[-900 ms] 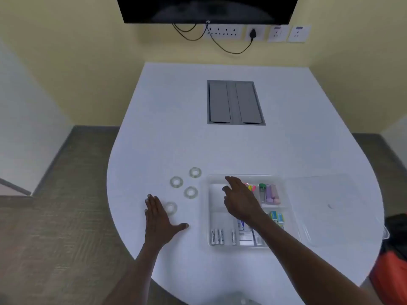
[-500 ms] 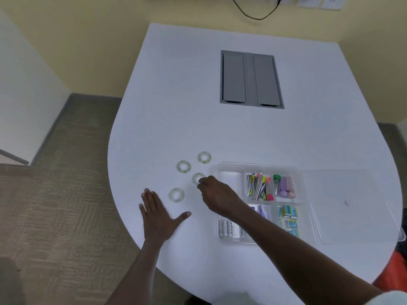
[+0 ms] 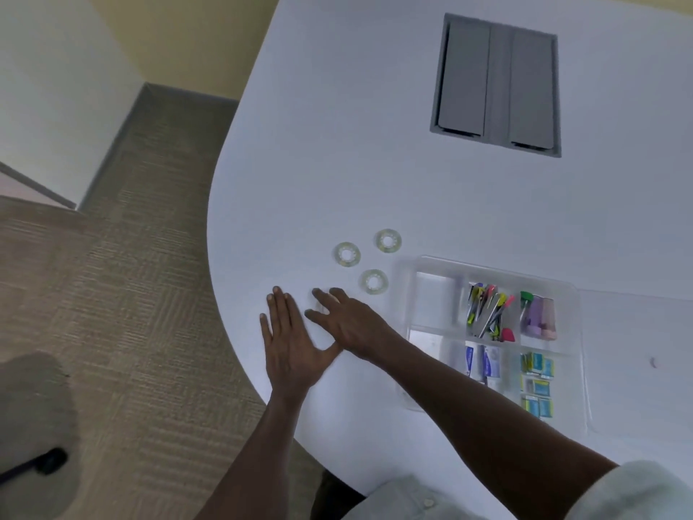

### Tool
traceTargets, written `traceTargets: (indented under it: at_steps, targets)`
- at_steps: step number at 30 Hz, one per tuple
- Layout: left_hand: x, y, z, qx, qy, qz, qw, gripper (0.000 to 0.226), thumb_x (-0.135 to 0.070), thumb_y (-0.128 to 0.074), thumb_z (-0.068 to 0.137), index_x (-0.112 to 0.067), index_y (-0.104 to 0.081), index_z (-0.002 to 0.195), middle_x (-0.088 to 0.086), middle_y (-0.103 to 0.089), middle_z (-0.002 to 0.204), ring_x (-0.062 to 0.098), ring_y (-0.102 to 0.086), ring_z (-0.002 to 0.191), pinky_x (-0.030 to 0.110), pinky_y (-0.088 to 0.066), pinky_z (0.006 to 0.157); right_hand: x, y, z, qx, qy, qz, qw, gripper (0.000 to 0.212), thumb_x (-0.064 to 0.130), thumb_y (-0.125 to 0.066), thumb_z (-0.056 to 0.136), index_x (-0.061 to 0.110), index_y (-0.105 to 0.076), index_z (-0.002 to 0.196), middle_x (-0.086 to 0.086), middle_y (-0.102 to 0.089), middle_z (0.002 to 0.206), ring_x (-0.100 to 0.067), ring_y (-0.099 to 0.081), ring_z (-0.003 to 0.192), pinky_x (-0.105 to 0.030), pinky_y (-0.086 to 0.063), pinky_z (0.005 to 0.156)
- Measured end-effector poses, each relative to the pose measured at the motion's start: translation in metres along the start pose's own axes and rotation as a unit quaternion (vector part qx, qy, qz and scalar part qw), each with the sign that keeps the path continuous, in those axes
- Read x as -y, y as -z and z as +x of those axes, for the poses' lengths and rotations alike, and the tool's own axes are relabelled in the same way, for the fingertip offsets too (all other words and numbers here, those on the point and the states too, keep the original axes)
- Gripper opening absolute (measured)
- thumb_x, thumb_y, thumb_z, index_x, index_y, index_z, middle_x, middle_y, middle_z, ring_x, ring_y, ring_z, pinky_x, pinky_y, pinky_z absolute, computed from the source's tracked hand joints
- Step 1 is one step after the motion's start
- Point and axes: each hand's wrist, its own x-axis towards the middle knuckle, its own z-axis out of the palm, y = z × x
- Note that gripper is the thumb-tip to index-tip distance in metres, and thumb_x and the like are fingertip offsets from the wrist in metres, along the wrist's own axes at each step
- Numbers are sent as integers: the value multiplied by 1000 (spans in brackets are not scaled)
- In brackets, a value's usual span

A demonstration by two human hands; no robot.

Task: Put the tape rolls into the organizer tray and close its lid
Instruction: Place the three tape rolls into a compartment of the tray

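Three clear tape rolls lie flat on the white table: one at the left, one further back, one nearest the tray. A fourth roll is hidden under my right hand, which reaches across to the left with its fingers spread and pointing down on the table. My left hand rests flat, palm down, just left of it, with the thumb touching my right hand. The clear organizer tray stands to the right with its transparent lid folded open to the right. Its far left compartment is bare.
The tray's other compartments hold coloured clips, markers, small boxes and packets. A grey cable hatch is set into the table further back. The table's curved edge runs just left of my left hand, above carpet. A chair base shows at the lower left.
My right hand has moved left, from over the tray to the rolls and then onto the nearest roll beside my left hand. The camera has tilted down and come closer. My left hand stayed put.
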Motion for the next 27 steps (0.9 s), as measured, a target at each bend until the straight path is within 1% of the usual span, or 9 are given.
traceTargets:
  at_steps: [3,5,8,11,14,17,20,23,27]
  targets:
    - [0,0,0,-3,4,5,1000,128,-90,-46,75,4,-20,158,18,-10,170,29,-10,160,48,-14,130,3,-7,2,3,-4,-24,1000,37,1,-48,96,7,-47,132,-22,-39,145,-39,-44,124,-46,-56,80]
    - [-1,1,0,-4,5,5,1000,128,-90,-44,75,4,-21,158,19,-12,169,29,-11,160,48,-15,130,4,-8,0,-12,-15,-15,1000,39,4,-47,97,9,-44,135,-20,-42,141,-36,-46,120,-45,-56,78]
    - [-2,2,0,-12,7,6,1000,126,-90,-44,76,4,-24,157,18,-13,169,28,-13,159,48,-17,129,5,0,-4,-65,-42,27,997,44,5,-48,96,8,-42,138,-16,-48,134,-32,-51,112,-45,-57,70]
    - [-4,3,-1,-19,10,-1,1000,125,-90,-45,76,4,-25,157,19,-16,169,28,-14,159,49,-19,128,5,13,-11,-124,-86,80,985,48,1,-51,88,3,-45,135,-14,-54,128,-31,-54,106,-44,-57,67]
    - [-6,5,-1,4,20,-2,1000,130,-93,-43,74,1,-18,159,17,-9,170,27,-7,160,47,-13,130,-3,24,-27,-195,-154,134,959,53,2,-59,80,2,-50,132,-15,-54,131,-32,-54,113,-42,-58,79]
    - [-7,8,-1,19,27,-4,999,130,-94,-41,74,-1,-13,160,15,-4,171,26,-1,161,46,-9,129,-18,33,-52,-261,-240,174,919,56,5,-62,77,6,-52,132,-17,-51,133,-33,-48,123,-37,-47,96]
    - [-7,9,-1,16,26,-8,999,128,-91,-45,75,0,-15,160,16,-5,171,27,-2,160,48,-11,130,-37,40,-79,-311,-329,158,878,54,8,-64,77,13,-53,130,-10,-55,127,-29,-50,116,-34,-44,93]
    - [-7,8,-1,12,25,-14,1000,127,-89,-48,76,1,-16,160,17,-6,170,28,-3,160,49,-12,129,-56,46,-98,-284,-389,133,866,51,12,-65,79,10,-52,129,-12,-58,124,-32,-54,111,-38,-47,91]
    - [-5,5,-1,10,25,-14,1000,127,-90,-45,76,-1,-14,160,16,-6,171,26,-3,161,49,-12,130,-73,49,-99,-171,-389,108,899,43,8,-63,81,0,-53,123,-18,-58,116,-37,-54,106,-43,-48,87]
